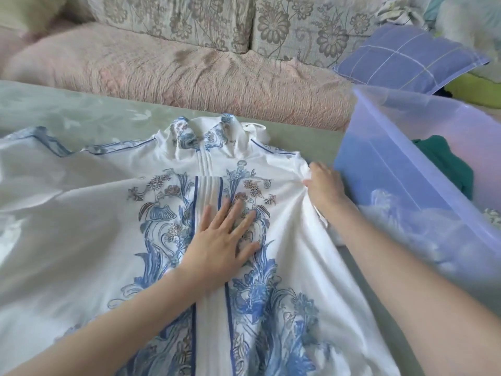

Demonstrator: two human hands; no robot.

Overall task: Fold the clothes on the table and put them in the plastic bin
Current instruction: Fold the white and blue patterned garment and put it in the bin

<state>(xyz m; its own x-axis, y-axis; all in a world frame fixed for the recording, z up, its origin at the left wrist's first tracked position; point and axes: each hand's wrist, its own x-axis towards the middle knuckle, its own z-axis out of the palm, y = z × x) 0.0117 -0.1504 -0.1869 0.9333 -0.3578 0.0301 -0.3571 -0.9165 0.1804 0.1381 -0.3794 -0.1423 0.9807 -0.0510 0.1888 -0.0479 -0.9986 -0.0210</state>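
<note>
Big white dress (pixel 108 213) w/ blue floral print, spread face-up on the table (pixel 81 109). Collar end pointing away toward the sofa (pixel 162 69), skirt end running off the near edge of view. Not folded yet, so prob right at the first side fold.

Risks from here, imo:
- Pulling the right side over w/o enough palm pressure = sliding the whole front and knocking the centre pleats crooked.
- Lots of loose, wrinkly fabric out on the left, so easy to end up w/ a lopsided fold.
- Working just beside the plastic bin (pixel 393 172) on the right, so could bump the wall w/ the forearm or snag cloth on the rim when swinging it across.
- Green garment (pixel 444 164) + some white stuff in the bin; no telling re: room left for something this bulky.

Grip:
- Left hand (pixel 225 240) laid flat on the middle of the chest print, fingers straight and fanned out. Pressing down, holding nothing.
- Right hand (pixel 324 185) at the right side edge near the armhole, fingers curled, pinching a bunch of the white cloth. Creases fanning out from that pinch, so prob under tension. Can't make out the thumb tbh.
</note>
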